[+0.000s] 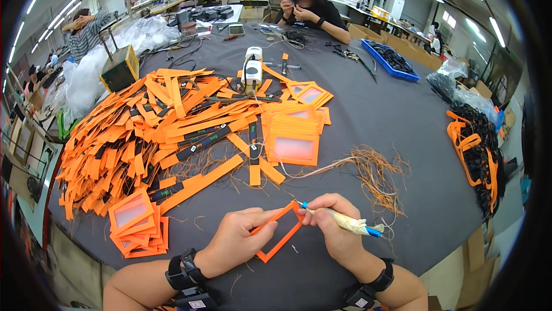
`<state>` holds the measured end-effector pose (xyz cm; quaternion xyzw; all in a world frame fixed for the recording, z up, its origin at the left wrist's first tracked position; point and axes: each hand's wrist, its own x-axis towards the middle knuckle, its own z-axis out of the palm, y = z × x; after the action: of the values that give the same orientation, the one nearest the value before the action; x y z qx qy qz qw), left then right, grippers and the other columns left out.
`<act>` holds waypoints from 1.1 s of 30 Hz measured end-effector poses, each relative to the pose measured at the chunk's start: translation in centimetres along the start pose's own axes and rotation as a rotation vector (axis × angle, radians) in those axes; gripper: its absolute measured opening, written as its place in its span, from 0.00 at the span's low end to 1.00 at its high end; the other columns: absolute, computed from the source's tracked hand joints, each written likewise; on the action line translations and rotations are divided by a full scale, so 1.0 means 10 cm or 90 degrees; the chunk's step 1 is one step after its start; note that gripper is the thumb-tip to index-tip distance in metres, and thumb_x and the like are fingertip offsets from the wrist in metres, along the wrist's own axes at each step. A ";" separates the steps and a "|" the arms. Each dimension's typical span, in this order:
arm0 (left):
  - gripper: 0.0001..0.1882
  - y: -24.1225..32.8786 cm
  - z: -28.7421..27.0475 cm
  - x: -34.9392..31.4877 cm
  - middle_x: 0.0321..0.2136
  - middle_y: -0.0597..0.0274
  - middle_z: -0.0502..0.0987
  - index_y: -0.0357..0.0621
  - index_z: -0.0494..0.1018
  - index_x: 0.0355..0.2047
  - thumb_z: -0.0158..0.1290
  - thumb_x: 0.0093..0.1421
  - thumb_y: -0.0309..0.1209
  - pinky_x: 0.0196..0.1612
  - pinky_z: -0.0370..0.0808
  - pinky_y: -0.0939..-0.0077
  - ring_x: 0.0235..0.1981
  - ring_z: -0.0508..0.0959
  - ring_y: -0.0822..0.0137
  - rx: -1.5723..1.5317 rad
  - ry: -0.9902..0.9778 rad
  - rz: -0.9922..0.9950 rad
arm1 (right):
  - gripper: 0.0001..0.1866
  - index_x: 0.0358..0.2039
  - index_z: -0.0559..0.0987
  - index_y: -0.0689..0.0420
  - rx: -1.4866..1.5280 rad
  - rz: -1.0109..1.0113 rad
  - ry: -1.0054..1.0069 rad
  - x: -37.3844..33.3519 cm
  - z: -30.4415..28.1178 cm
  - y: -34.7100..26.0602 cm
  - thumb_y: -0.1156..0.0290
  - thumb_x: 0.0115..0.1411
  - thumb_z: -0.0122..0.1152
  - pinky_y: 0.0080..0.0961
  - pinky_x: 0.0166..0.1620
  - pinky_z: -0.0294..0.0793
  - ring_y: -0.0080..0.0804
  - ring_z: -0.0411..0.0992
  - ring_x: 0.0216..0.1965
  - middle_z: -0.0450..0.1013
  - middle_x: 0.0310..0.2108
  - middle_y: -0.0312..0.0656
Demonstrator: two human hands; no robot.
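My left hand [244, 235] pinches an orange-edged frame piece [280, 246] by its left side, between thumb and fingers. The piece is tilted with one corner pointing away from me, and the dark cloth shows through its middle. My right hand [339, 233] grips a blue pen-like tool [349, 223] with a cream wrapping around its shaft and a thin cord at its rear. The tool's tip is at the far corner of the frame piece; whether it touches is too small to tell. Left of my left hand lies a loose pile of similar frame pieces [138, 216].
A large heap of orange and black strips [132, 132] covers the left side. Beyond my hands are stacked frame pieces [293, 144], a white power socket [252, 69] and tangled orange thread [376, 176]. A blue tray [391, 60] stands far right; a co-worker [310, 9] sits opposite.
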<state>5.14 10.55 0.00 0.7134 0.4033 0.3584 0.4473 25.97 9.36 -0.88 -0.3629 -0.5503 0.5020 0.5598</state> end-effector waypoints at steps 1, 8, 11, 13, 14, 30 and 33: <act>0.16 0.00 0.00 0.00 0.18 0.61 0.68 0.43 0.75 0.48 0.51 0.58 0.24 0.25 0.66 0.79 0.20 0.67 0.74 0.004 -0.001 0.001 | 0.08 0.37 0.74 0.64 0.001 0.004 0.002 0.00 0.01 -0.01 0.71 0.62 0.55 0.20 0.40 0.75 0.23 0.73 0.34 0.74 0.33 0.41; 0.17 0.01 0.00 0.00 0.17 0.59 0.66 0.44 0.75 0.48 0.51 0.57 0.23 0.24 0.65 0.78 0.19 0.67 0.72 0.008 -0.001 0.003 | 0.08 0.36 0.72 0.64 -0.011 0.028 0.012 0.01 0.02 -0.02 0.71 0.63 0.52 0.31 0.48 0.75 0.25 0.72 0.32 0.71 0.29 0.41; 0.17 0.00 0.01 0.01 0.17 0.58 0.66 0.44 0.75 0.48 0.51 0.57 0.23 0.24 0.65 0.77 0.19 0.67 0.71 0.014 0.002 0.005 | 0.09 0.37 0.74 0.64 0.017 0.000 0.003 0.01 -0.01 0.04 0.71 0.63 0.54 0.20 0.40 0.75 0.22 0.73 0.33 0.74 0.32 0.41; 0.17 -0.01 0.01 0.01 0.17 0.58 0.66 0.44 0.75 0.48 0.51 0.57 0.23 0.24 0.65 0.77 0.19 0.67 0.71 0.015 0.004 0.009 | 0.09 0.37 0.74 0.64 0.014 0.010 0.004 0.01 0.00 0.02 0.71 0.63 0.54 0.20 0.39 0.75 0.22 0.73 0.33 0.74 0.32 0.41; 0.17 -0.01 0.01 0.01 0.17 0.58 0.66 0.44 0.75 0.48 0.51 0.57 0.23 0.24 0.65 0.77 0.19 0.67 0.71 0.015 0.005 0.010 | 0.09 0.37 0.74 0.64 0.013 0.015 0.005 0.01 0.00 0.02 0.71 0.63 0.54 0.19 0.39 0.74 0.22 0.72 0.33 0.74 0.32 0.41; 0.17 0.00 0.00 0.01 0.19 0.58 0.69 0.43 0.75 0.47 0.51 0.57 0.23 0.24 0.67 0.77 0.19 0.69 0.69 0.019 0.003 0.016 | 0.09 0.37 0.74 0.65 0.009 0.013 0.001 0.02 0.01 0.01 0.70 0.63 0.53 0.20 0.41 0.75 0.22 0.73 0.33 0.73 0.31 0.41; 0.17 -0.01 0.01 0.01 0.19 0.61 0.69 0.43 0.75 0.47 0.51 0.57 0.22 0.24 0.66 0.79 0.20 0.68 0.74 0.003 0.013 0.025 | 0.09 0.37 0.74 0.65 0.004 0.020 0.001 0.02 0.01 0.01 0.70 0.63 0.53 0.20 0.41 0.75 0.22 0.73 0.33 0.73 0.30 0.41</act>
<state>5.28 10.64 -0.15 0.7185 0.3949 0.3730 0.4343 25.89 9.55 -0.89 -0.3699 -0.5426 0.5125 0.5532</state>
